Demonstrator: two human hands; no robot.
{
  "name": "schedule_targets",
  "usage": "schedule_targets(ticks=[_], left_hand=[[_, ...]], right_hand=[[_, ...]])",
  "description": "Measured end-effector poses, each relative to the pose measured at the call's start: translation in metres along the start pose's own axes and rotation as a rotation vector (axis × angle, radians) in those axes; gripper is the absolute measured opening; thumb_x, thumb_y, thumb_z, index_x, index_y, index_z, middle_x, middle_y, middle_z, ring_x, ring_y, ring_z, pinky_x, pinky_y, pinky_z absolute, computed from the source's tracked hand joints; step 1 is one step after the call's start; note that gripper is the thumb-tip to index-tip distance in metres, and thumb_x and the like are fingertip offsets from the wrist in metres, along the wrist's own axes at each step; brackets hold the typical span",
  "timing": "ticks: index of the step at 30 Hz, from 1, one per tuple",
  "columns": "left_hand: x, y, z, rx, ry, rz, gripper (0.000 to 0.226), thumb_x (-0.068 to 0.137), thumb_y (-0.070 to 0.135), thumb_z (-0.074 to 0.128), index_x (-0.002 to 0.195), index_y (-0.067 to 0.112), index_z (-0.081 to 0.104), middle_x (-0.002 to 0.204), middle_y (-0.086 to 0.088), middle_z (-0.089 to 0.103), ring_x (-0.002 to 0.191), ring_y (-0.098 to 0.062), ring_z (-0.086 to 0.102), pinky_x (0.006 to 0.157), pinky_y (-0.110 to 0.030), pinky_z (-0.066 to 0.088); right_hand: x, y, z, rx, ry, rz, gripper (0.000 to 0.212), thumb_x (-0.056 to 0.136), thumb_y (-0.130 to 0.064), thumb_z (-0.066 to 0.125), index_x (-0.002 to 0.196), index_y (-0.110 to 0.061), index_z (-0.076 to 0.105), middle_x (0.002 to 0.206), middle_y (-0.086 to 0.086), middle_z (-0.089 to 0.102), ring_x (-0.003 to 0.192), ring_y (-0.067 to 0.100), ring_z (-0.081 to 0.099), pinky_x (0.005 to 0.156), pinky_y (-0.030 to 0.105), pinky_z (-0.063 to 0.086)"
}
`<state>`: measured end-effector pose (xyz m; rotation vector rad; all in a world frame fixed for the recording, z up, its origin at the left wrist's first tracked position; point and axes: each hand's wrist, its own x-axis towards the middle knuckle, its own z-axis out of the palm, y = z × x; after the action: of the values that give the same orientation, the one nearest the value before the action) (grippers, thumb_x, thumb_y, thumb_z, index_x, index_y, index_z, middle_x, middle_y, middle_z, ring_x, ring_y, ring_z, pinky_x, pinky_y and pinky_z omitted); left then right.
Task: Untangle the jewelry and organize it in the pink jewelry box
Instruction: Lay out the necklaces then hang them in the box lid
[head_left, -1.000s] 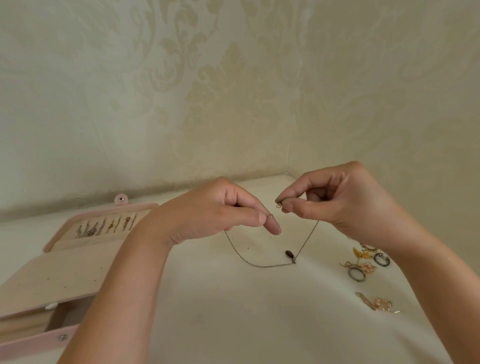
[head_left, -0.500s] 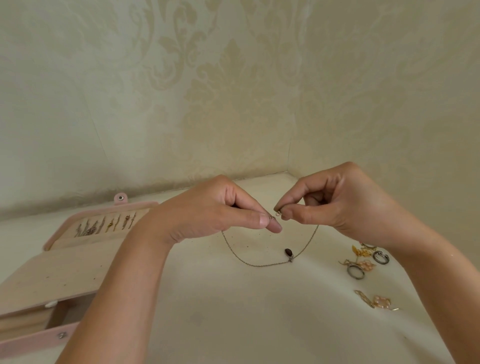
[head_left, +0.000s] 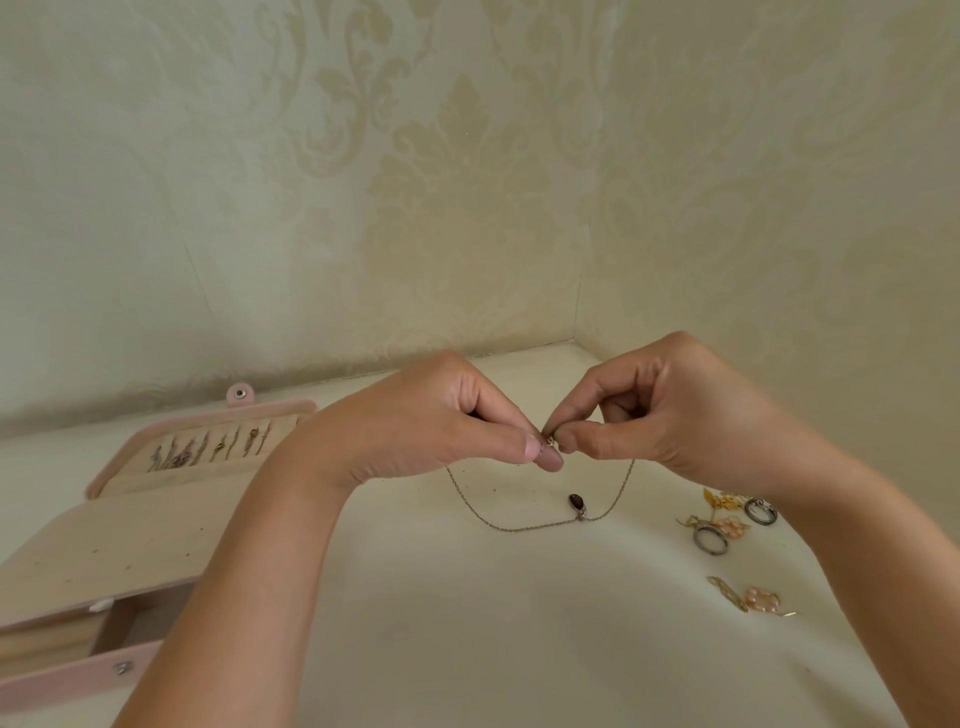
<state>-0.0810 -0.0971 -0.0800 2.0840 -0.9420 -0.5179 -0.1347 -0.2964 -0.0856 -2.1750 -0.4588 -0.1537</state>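
Left hand (head_left: 441, 421) and right hand (head_left: 670, 410) pinching necklace (head_left: 524, 527) ends together, pendant (head_left: 576, 502) hanging

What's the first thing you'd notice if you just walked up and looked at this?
The left hand and right hand meet in the middle, fingers pinching the ends of a thin necklace whose loop hangs below with a dark pendant. An open pink jewelry box sits at the left, and loose rings lie at the right.

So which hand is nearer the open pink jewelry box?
Left. Both hands pinch the thin chain necklace: the left hand just right of the pink jewelry box, the right hand farther right.
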Motion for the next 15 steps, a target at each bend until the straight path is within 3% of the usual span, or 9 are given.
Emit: schedule_targets(ticks=[4, 9, 12, 15], left_hand=[[0.0010, -0.0015, 0.0007, 0.007, 0.009, -0.017, 0.012, 0.084, 0.027, 0.069, 0.085, 0.036, 0.076, 0.088, 0.022, 0.072, 0.099, 0.013, 0.059, 0.091, -0.019, 0.037], [0.0003, 0.0003, 0.0009, 0.035, 0.052, -0.023, 0.017, 0.088, 0.020, 0.063, 0.084, 0.030, 0.077, 0.064, 0.025, 0.066, 0.069, 0.016, 0.056, 0.070, -0.007, 0.033], [0.0009, -0.0002, 0.0002, 0.033, 0.078, -0.015, 0.018, 0.088, 0.023, 0.065, 0.081, 0.034, 0.077, 0.077, 0.023, 0.070, 0.080, 0.015, 0.057, 0.076, -0.016, 0.034], [0.0025, -0.0016, 0.0003, 0.034, 0.111, -0.011, 0.016, 0.086, 0.025, 0.066, 0.079, 0.034, 0.078, 0.069, 0.022, 0.068, 0.071, 0.012, 0.055, 0.077, -0.020, 0.036]], right_hand=[[-0.0001, 0.0003, -0.0001, 0.000, -0.003, 0.005, 0.005, 0.074, -0.022, 0.076, 0.073, -0.026, 0.076, 0.044, 0.000, 0.029, 0.048, 0.019, 0.021, 0.048, 0.029, 0.019], [0.0003, 0.0010, 0.0003, 0.007, 0.007, -0.001, 0.004, 0.073, -0.023, 0.076, 0.073, -0.027, 0.077, 0.043, -0.003, 0.030, 0.048, 0.017, 0.021, 0.048, 0.027, 0.019], [0.0010, 0.0007, 0.0010, 0.004, 0.024, -0.008, 0.005, 0.074, -0.021, 0.076, 0.073, -0.027, 0.077, 0.043, -0.004, 0.029, 0.047, 0.015, 0.021, 0.046, 0.022, 0.019], [0.0012, 0.0003, 0.0019, 0.014, 0.050, -0.007, 0.004, 0.073, -0.021, 0.076, 0.072, -0.025, 0.077, 0.045, -0.002, 0.028, 0.047, 0.014, 0.020, 0.045, 0.020, 0.018]])
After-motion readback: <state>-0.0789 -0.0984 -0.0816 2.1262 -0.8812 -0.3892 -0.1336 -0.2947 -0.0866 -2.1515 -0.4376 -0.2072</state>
